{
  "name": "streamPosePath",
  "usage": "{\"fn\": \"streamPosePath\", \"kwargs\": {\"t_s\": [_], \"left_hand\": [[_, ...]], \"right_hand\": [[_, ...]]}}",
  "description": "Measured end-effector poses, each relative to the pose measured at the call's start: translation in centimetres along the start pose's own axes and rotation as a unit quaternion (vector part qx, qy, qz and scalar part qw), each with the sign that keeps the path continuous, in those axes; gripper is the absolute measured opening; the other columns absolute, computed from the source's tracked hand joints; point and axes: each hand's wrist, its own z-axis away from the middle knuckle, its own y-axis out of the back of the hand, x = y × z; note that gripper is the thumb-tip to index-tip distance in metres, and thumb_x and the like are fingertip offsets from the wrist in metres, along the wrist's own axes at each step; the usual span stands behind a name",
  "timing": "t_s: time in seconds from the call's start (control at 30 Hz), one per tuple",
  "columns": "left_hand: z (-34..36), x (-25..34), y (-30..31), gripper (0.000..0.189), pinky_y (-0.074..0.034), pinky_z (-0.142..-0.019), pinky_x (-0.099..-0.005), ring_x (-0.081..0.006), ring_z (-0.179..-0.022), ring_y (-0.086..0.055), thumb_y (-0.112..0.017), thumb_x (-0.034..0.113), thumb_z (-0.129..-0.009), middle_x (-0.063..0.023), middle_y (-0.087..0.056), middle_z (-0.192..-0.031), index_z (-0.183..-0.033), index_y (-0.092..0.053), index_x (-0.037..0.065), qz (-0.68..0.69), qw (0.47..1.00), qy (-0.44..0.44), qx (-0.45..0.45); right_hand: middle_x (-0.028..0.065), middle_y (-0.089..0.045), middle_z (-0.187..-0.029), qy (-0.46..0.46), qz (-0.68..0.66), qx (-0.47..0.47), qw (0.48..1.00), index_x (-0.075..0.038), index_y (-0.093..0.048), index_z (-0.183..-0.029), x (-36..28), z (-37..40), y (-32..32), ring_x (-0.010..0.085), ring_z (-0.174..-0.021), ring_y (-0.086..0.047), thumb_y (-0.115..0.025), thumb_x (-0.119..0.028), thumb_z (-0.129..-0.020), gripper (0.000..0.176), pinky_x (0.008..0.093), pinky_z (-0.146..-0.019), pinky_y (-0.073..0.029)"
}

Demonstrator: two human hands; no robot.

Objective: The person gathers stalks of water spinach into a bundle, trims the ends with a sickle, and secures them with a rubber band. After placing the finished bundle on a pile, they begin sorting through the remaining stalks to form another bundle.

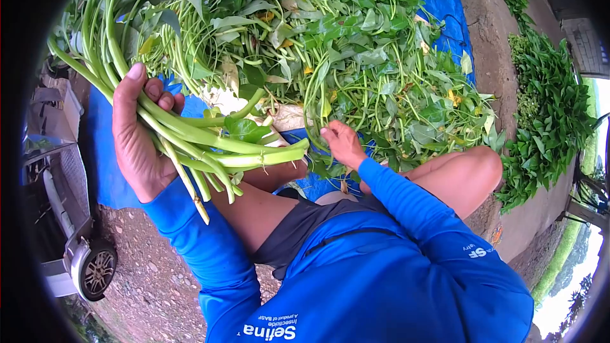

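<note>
A bunch of thick green stems (216,146) lies in my left hand (143,133), with the fingers and thumb wrapped round it. The cut ends point right and down, and the leafy part extends to the upper left. My right hand (344,145) is at the near edge of a large pile of leafy greens (375,57), its thumb and forefinger pinched together by a curved green stem (311,105). Whether the fingertips hold that stem is too small to tell.
A blue tarp (105,146) lies under the greens. My bent bare legs (454,178) are close below the pile. A silver vehicle (70,216) stands at the left on gravel ground (143,279). More bundled greens (546,114) line the right side.
</note>
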Motion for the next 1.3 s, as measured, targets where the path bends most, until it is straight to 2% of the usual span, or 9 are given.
{"fn": "streamPosePath", "kwargs": {"t_s": [0.07, 0.13, 0.2, 0.27, 0.47, 0.6, 0.77, 1.0, 1.3], "left_hand": [[0.2, -0.3, -0.6, 0.024, -0.058, -0.067, -0.0290, -0.0101, -0.063, -0.059, -0.080, 0.025, -0.097, 0.0009, -0.060, -0.077, -0.096, -0.062, 0.010, 0.004, 1.000, 0.005, -0.010], [0.4, -0.4, -1.0, 0.024, -0.059, -0.067, -0.0293, -0.0103, -0.063, -0.059, -0.081, 0.025, -0.097, 0.0008, -0.060, -0.077, -0.096, -0.062, 0.010, 0.008, 1.000, 0.008, -0.027], [0.7, -0.5, -1.4, 0.023, -0.059, -0.067, -0.0295, -0.0098, -0.063, -0.059, -0.079, 0.025, -0.098, 0.0012, -0.060, -0.077, -0.097, -0.062, 0.010, 0.010, 0.999, 0.010, -0.037], [1.0, -0.6, -1.8, 0.020, -0.059, -0.069, -0.0295, -0.0088, -0.063, -0.058, -0.078, 0.025, -0.099, 0.0020, -0.060, -0.078, -0.101, -0.064, 0.010, -0.001, 0.999, 0.012, -0.050], [1.5, -2.5, -3.3, 0.020, -0.058, -0.071, -0.0293, -0.0075, -0.064, -0.057, -0.078, 0.027, -0.099, 0.0031, -0.061, -0.080, -0.103, -0.066, 0.011, -0.019, 0.997, 0.033, -0.068], [2.2, -4.4, -5.1, 0.023, -0.049, -0.063, -0.0282, -0.0104, -0.060, -0.052, -0.078, 0.028, -0.097, 0.0015, -0.056, -0.074, -0.095, -0.061, 0.012, -0.028, 0.993, 0.069, -0.095], [3.6, -7.6, -8.4, 0.023, -0.053, -0.058, -0.0308, -0.0121, -0.057, -0.054, -0.078, 0.026, -0.094, -0.0004, -0.056, -0.072, -0.093, -0.062, 0.009, -0.067, 0.982, 0.113, -0.138], [4.0, -18.7, -9.3, 0.024, -0.061, -0.059, -0.0317, -0.0130, -0.058, -0.062, -0.080, 0.021, -0.092, -0.0026, -0.061, -0.073, -0.097, -0.066, 0.003, -0.032, 0.958, 0.201, -0.200], [5.9, -30.3, -7.6, 0.022, -0.065, -0.077, -0.0376, -0.0203, -0.083, -0.075, -0.074, 0.018, -0.097, -0.0112, -0.075, -0.095, -0.107, -0.069, -0.001, 0.089, 0.916, 0.324, -0.220]], "right_hand": [[0.0074, -0.070, -0.089, -0.085, -0.223, -0.032, 0.970, -0.005, -0.064, -0.127, -1.4, 1.9, 3.5, 0.0198, -0.075, -0.068, -0.059, -0.024, -0.110, 0.027, 0.0350, -0.072, -0.057], [0.0015, -0.063, -0.084, -0.108, -0.266, 0.047, 0.957, -0.006, -0.058, -0.139, -3.4, 3.6, 7.4, 0.0086, -0.066, -0.057, -0.052, -0.021, -0.114, 0.030, 0.0284, -0.063, -0.053], [0.0002, -0.061, -0.083, -0.096, -0.255, 0.123, 0.954, -0.002, -0.054, -0.146, -1.9, 3.7, 10.4, 0.0076, -0.061, -0.051, -0.052, -0.020, -0.113, 0.037, 0.0254, -0.053, -0.045], [0.0008, -0.063, -0.085, -0.149, -0.345, 0.101, 0.921, -0.004, -0.053, -0.150, -4.0, 5.1, 15.1, 0.0065, -0.061, -0.051, -0.054, -0.019, -0.112, 0.041, 0.0240, -0.052, -0.043], [-0.0009, -0.061, -0.083, -0.037, -0.297, 0.060, 0.952, -0.013, -0.050, -0.159, -10.1, 9.6, 27.0, 0.0041, -0.060, -0.047, -0.056, -0.021, -0.113, 0.048, 0.0197, -0.051, -0.038], [-0.0041, -0.057, -0.080, -0.010, -0.347, 0.052, 0.936, -0.007, -0.061, -0.146, -10.4, 11.9, 32.2, 0.0056, -0.058, -0.046, -0.063, -0.027, -0.111, 0.040, 0.0213, -0.050, -0.038], [0.0037, -0.067, -0.096, 0.082, -0.424, 0.110, 0.895, -0.006, -0.066, -0.127, -10.1, 14.1, 35.0, 0.0120, -0.083, -0.059, -0.062, -0.017, -0.109, 0.022, 0.0303, -0.069, -0.048], [0.0078, -0.073, -0.100, 0.213, -0.513, 0.117, 0.823, -0.005, -0.069, -0.127, -10.9, 14.4, 33.7, 0.0161, -0.084, -0.065, -0.067, -0.009, -0.104, 0.024, 0.0317, -0.074, -0.052], [0.0033, -0.078, -0.095, 0.037, -0.226, 0.018, 0.973, 0.000, -0.079, -0.117, -9.6, 8.2, 20.6, 0.0053, -0.083, -0.065, -0.078, -0.010, -0.097, 0.023, 0.0238, -0.072, -0.051]]}}
